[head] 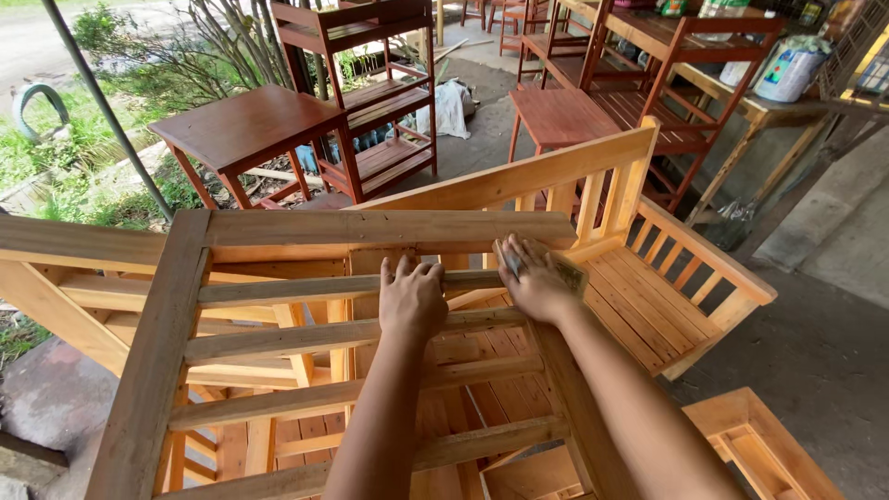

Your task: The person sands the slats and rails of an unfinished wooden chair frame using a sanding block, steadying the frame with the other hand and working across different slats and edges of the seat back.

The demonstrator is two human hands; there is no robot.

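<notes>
Two bare arms, no sleeves in view. Left hand (pixel 412 298) with no glove, no ring, no watch. Right hand (pixel 537 278) bare too, with no glove and no band on the wrist. Short, plain fingernails on the left fingers (pixel 404 266). Both forearms long and slim, bare all the way down to the bottom edge. Nothing tied, taped or drawn on either arm.

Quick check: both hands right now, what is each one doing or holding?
Left hand: fingers curled over a slat of the bare wooden frame, grip closed on it.
Right hand: flat, palm down, pressing a sandpaper piece on the frame.
</notes>
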